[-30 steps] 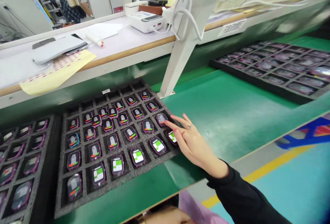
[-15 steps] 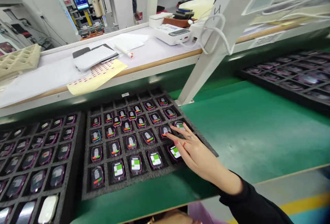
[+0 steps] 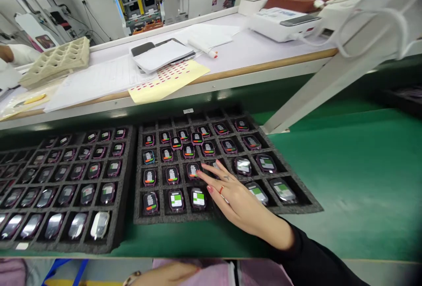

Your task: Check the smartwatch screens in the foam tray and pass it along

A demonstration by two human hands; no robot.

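My right hand (image 3: 232, 193) reaches over a black foam tray (image 3: 184, 220) of smartwatches, its fingers spread and holding nothing. Its fingertips are at the screen of a smartwatch (image 3: 192, 171) in a middle compartment. Under the hand some compartments are hidden. Most watches at the back and left show dark screens with white text and red-green bars. Several front and right ones, such as the watch (image 3: 176, 200), show green and white blocks. At the bottom edge lies my left hand (image 3: 168, 275), low over my lap, fingers stretched to the right and partly cut off.
A second foam tray (image 3: 115, 233) full of watches stands close on the left. A white slanted post (image 3: 303, 88) rises behind on the right. The shelf behind carries papers (image 3: 108, 70), a yellow sticker sheet (image 3: 171, 81), an egg-tray-like holder (image 3: 59, 59) and a white device (image 3: 277, 22).
The view has swung left, so the trays appear farther right. My right hand has moved leftward across the tray to another watch. More of my left hand shows.
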